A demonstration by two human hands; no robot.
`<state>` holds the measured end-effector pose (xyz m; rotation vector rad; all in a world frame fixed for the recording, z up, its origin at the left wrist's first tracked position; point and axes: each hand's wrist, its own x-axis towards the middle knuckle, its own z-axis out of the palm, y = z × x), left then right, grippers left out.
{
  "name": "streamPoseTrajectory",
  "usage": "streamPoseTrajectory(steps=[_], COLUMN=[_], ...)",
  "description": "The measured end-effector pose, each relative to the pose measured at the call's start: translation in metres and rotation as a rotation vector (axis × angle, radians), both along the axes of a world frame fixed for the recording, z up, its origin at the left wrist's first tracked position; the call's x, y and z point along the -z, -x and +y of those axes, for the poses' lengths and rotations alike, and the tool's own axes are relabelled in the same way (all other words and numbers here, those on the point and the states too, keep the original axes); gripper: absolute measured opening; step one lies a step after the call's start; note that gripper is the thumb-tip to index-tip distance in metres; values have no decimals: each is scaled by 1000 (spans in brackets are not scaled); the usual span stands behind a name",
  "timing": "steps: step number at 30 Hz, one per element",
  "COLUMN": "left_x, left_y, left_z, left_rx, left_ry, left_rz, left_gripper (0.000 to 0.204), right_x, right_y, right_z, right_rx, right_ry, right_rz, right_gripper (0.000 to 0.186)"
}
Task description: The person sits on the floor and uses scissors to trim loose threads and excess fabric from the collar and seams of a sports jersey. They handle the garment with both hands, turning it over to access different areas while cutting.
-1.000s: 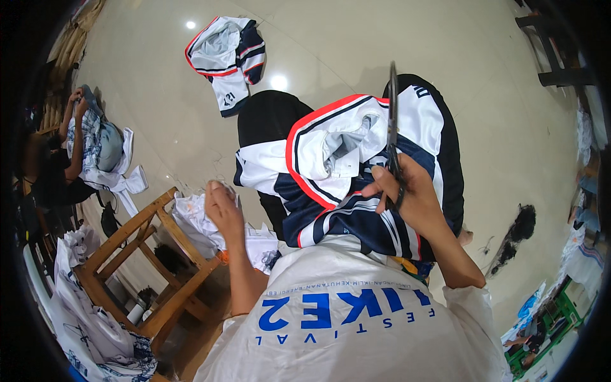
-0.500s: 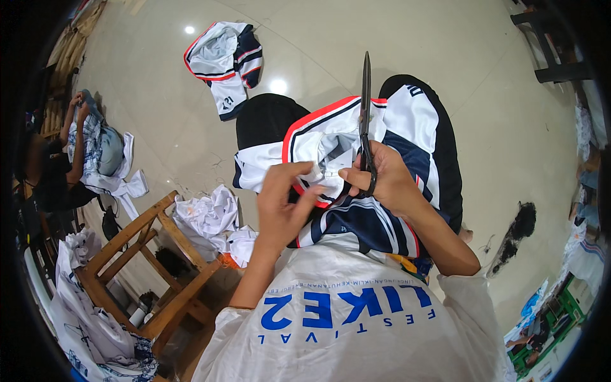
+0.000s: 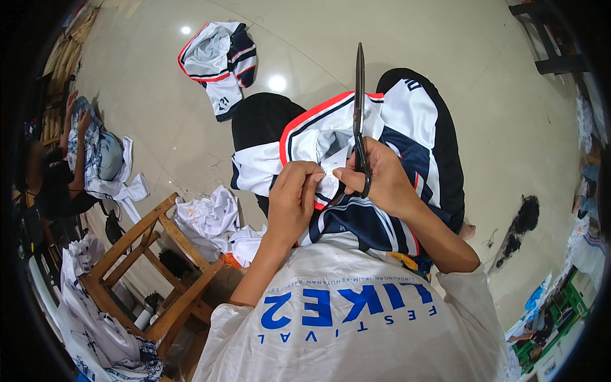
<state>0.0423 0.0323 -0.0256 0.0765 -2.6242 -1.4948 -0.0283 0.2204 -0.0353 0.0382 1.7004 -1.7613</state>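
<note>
Across my lap lies a white and navy jersey (image 3: 407,114) with red and black edging, its opening turned up toward me. My left hand (image 3: 294,194) pinches white fabric at the near rim of that opening, beside a small white label (image 3: 338,163). In my right hand (image 3: 385,178) are dark metal scissors (image 3: 359,95), blades pointing away from me and looking closed together. The right thumb and fingertips also press toward the label, close to the left fingertips. Whatever thread or bit of cloth lies between the fingertips is too small to make out.
A similar jersey (image 3: 219,57) lies on the tiled floor ahead. To the left stand a wooden stool frame (image 3: 181,239) and crumpled white cloth (image 3: 207,213). Another person (image 3: 57,165) handles patterned fabric at far left. A black smudge of fibres (image 3: 519,229) lies at right.
My left hand has closed from loosely spread fingers to a pinch on the jersey's fabric and sits nearer the label. The right hand with the scissors has shifted slightly left.
</note>
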Motion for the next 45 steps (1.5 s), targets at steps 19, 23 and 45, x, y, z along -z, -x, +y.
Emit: streamPoseTrajectory(steps=[19,23,45], left_x=[145,131,-21], left_y=[-173,-146,-17], left_z=[-263,-244,-23], left_rx=[-1302,-1239,-106], left_ry=[70,159,-426], left_rz=[30,22,-947], left_gripper=[18,25,53], right_x=[-10,-4,-11], right_y=[4,1,-2], right_z=[4,4,-5], right_rx=[78,103,69], right_ry=[49,49,109], right_rz=[-134,-118,-105], right_gripper=[23,23,24])
